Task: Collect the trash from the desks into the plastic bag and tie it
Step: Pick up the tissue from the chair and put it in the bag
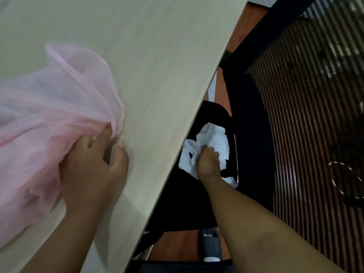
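The right hand (206, 160) is closed on crumpled white tissue (213, 141) over the black chair seat (177, 198), just past the desk (157, 66) edge — left hand (94, 164) clutches the pink plastic bag (49, 119) on the desk, leftward of the tissue.

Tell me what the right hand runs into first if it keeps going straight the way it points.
The right hand already grips the crumpled white tissue. Straight on lies the black chair seat under it, though depth is hard to judge.
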Available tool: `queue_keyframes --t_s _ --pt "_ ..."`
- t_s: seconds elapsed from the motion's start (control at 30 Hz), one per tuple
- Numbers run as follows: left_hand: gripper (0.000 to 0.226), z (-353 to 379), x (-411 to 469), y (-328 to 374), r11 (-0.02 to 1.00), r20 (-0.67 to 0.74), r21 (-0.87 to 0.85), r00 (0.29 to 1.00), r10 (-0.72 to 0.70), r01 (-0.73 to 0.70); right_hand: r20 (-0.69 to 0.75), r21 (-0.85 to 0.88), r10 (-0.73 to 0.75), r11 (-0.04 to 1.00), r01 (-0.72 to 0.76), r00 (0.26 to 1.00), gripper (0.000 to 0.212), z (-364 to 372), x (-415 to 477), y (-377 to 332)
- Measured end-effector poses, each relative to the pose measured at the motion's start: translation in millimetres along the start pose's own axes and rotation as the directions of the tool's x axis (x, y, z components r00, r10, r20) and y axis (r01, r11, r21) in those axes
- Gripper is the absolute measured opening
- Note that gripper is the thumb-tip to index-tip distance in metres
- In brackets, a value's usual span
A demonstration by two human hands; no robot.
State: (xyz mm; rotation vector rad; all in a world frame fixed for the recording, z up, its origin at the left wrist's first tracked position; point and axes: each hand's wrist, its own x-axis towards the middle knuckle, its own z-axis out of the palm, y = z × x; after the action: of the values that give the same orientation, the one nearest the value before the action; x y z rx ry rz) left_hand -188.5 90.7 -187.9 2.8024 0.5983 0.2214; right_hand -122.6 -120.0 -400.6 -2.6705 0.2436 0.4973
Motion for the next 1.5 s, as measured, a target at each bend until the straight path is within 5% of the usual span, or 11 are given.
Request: queue_keyframes --t_s 0.27,0.4,0.6,0.7,0.87,1.13,1.3,1.5 --pt "0.037 -2 -1 0 1.000 0.018 -0.025 1.000 0.009 -0.009 -0.216 -0.027 0.169 0.983 -0.179 0.962 0.017 3 -71 12" --pt "0.042 -1 -1 -1 1.000 0.000 -0.028 1.000 0.011 -0.011 -0.060 -0.063 0.309 0.948 -0.312 0.949 0.054 21 -90 23" --pt "0.041 2 -2 -5 0.999 -0.007 -0.032 1.000 0.020 -0.020 0.048 0.002 0.248 0.969 -0.248 0.968 0.105 36 -69 22" --pt "0.038 3 -1 -7 0.999 0.005 -0.014 1.000 0.028 -0.028 0.043 -0.057 0.234 0.971 -0.232 0.971 0.095 44 -65 23" --pt "0.040 1 -1 -5 0.999 0.003 -0.023 1.000 0.025 -0.025 -0.198 -0.066 0.116 0.989 -0.132 0.973 0.054 42 -59 22" --pt "0.039 2 -2 -6 0.999 -0.018 -0.040 0.999 0.035 -0.036 -0.088 -0.158 -0.016 0.987 0.002 0.996 0.027 26 -36 23" --pt "0.035 4 0 -9 0.996 -0.072 -0.070 0.996 0.048 -0.053 -0.057 0.093 0.059 0.994 -0.054 0.997 0.025 -6 -50 11" --pt "0.025 -11 -3 -6 0.973 -0.058 -0.227 0.998 0.024 -0.037 -0.126 0.207 -0.036 0.976 0.062 0.991 0.017 -87 -97 3"
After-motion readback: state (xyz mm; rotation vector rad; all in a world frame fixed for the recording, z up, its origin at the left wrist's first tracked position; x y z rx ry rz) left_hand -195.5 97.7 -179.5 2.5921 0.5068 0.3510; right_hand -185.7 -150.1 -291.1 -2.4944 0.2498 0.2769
